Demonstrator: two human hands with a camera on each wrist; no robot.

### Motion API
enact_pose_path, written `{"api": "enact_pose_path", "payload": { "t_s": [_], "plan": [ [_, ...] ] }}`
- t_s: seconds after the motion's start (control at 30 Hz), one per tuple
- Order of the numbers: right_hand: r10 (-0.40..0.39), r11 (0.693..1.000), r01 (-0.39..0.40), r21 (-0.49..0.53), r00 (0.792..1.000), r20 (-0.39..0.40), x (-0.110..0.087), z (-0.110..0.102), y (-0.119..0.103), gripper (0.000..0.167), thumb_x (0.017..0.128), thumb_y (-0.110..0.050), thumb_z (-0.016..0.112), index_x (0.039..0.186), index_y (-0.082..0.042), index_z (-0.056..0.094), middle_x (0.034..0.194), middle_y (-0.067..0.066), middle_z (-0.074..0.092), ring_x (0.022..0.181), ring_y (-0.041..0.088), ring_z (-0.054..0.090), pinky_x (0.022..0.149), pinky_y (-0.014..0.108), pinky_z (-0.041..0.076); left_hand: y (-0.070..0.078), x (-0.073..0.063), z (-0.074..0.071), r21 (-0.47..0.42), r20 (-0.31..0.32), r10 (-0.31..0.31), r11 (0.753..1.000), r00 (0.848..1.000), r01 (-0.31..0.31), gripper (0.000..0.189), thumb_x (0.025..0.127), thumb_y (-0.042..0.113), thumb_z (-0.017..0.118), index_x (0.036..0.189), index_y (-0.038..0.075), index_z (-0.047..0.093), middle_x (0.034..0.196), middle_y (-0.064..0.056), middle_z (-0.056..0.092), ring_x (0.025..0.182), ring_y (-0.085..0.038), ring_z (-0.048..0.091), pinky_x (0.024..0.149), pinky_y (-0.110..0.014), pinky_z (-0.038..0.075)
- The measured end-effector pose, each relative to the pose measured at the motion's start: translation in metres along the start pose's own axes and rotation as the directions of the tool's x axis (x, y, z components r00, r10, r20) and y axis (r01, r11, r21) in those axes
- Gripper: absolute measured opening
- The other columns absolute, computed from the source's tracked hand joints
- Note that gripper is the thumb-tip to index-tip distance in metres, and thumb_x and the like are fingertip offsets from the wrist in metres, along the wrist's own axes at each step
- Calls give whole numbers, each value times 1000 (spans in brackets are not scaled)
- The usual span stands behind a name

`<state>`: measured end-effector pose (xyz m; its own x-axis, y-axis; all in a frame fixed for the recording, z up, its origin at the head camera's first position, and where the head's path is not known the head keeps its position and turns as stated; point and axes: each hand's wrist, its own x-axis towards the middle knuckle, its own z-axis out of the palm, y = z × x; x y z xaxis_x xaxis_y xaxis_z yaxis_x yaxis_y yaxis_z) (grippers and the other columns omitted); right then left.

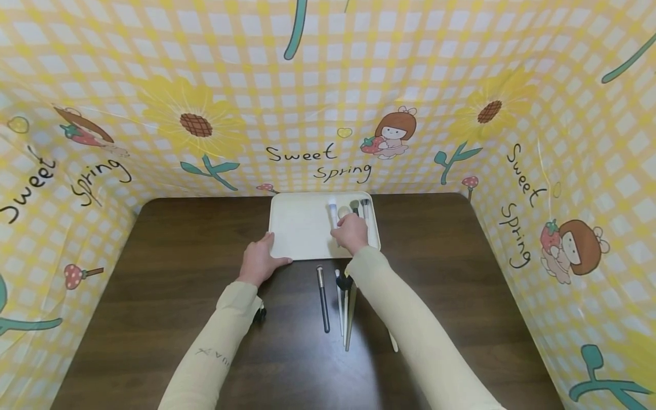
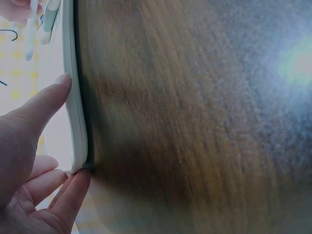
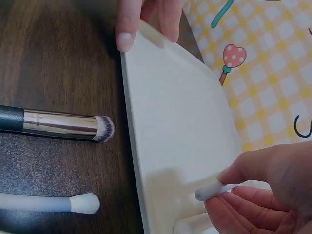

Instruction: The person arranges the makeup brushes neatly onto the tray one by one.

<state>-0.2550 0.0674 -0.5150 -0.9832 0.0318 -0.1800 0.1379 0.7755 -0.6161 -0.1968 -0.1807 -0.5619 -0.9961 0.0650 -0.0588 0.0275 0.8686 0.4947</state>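
A shallow white tray [image 1: 297, 228] sits at the back of the table. My right hand [image 1: 352, 232] pinches a pale-handled makeup brush [image 1: 332, 207] over the tray's right part, bristles pointing away; the handle's rounded end [image 3: 208, 192] shows between thumb and fingers in the right wrist view. Beside it in the tray lie a brush with a cream head [image 1: 343, 211], a green-headed brush [image 1: 355, 204] and a dark-bristled brush [image 1: 365, 204], partly hidden by the hand. At the tray's front left corner rests my left hand [image 1: 258, 261], thumb on the front rim, fingers against the left side.
A black-handled brush [image 1: 323, 299] lies on the dark wooden table [image 1: 195, 256] in front of the tray. Several slim brushes [image 1: 350, 322] are bunched to its right. Another handle [image 1: 393, 343] pokes out from under my right forearm. Yellow checked cloth [image 1: 318, 85] surrounds the table's back and sides.
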Motion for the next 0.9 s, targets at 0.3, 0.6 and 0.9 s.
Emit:
{"api": "enact_pose_path", "payload": {
  "t_s": [0.3,0.6,0.9],
  "plan": [
    [31,996,-30,-82,999,12,9,7,-1,8,87,-13,75,92,-6,77,88,8,73,82,25,67,75,36,54,1,0,-1,-3,3,-4,1000,1000,4,93,82,38,87,149,-9,43,152,-28,41,129,-52,46,108,-56,38],
    [-63,989,54,-135,996,-67,4,19,3,32,83,1,63,57,-12,49,54,-1,45,56,21,46,49,35,39,0,0,-1,0,11,-12,1000,1000,12,93,82,38,86,150,-9,43,152,-28,41,130,-52,46,109,-55,37],
    [-40,979,22,-201,996,-84,2,27,1,20,90,1,57,71,-6,60,74,12,67,70,30,68,57,44,55,-1,1,0,11,5,-6,1000,1000,6,93,82,39,86,150,-8,43,152,-28,41,128,-53,47,107,-56,38]
  ]
}}
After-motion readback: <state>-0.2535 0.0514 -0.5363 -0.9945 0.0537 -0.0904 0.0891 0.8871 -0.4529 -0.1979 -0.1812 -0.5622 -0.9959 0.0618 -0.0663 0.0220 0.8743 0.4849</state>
